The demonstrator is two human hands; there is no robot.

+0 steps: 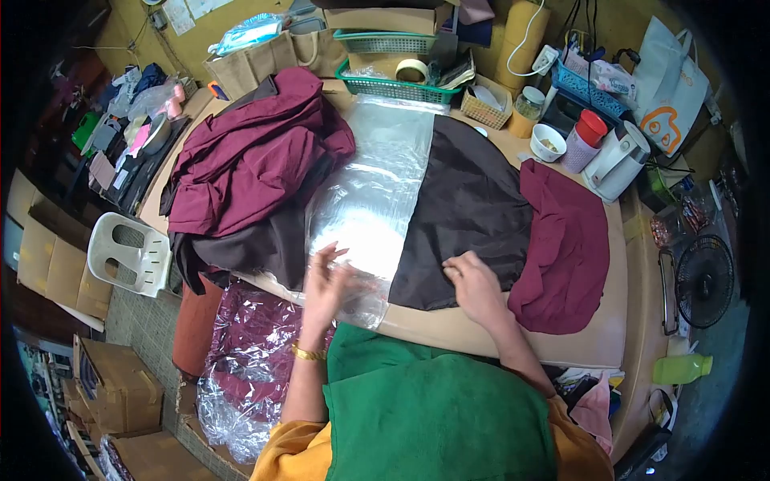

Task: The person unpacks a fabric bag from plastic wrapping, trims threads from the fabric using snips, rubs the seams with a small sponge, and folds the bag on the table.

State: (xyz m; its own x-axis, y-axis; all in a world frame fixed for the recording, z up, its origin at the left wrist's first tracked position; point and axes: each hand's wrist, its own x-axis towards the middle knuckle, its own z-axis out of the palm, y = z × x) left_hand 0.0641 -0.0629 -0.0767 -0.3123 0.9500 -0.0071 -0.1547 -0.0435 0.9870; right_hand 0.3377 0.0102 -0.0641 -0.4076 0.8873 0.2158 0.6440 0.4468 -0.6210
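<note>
Across the middle of the table lies a clear plastic sheet. My left hand is over its near end, fingers apart and partly blurred. To the right, my right hand is at the near part of a black cloth, its thumb and fingers pressed together; whether they pinch the cloth is too small to tell. A maroon cloth lies at the black cloth's right edge. Left of the plastic, a crumpled maroon garment rests on more black fabric.
Green baskets, a white bowl, a red-lidded container and a white kettle stand along the back. Below the table's front left is a plastic-wrapped maroon bundle. A white chair stands left.
</note>
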